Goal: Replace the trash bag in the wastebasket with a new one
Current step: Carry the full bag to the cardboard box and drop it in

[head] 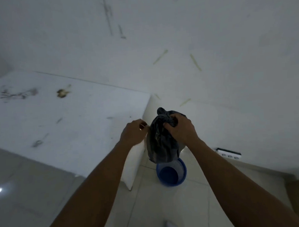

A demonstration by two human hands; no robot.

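Trash bag (160, 142) neck in tight R grip (180, 129), over wastebasket (182, 175); L grip (133, 133) curled alongside, hold unclear.

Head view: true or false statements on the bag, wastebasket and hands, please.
1. The right hand grips the black trash bag at its gathered neck. True.
2. The bag sits inside the blue wastebasket. False: it hangs lifted out, above it.
3. The wastebasket holds a new liner. False: its bare blue inside shows.
4. The left hand pinches what looks like a small reddish loop beside the bag. True.
5. The power strip lies left of the wastebasket. False: it lies to its right, by the wall.
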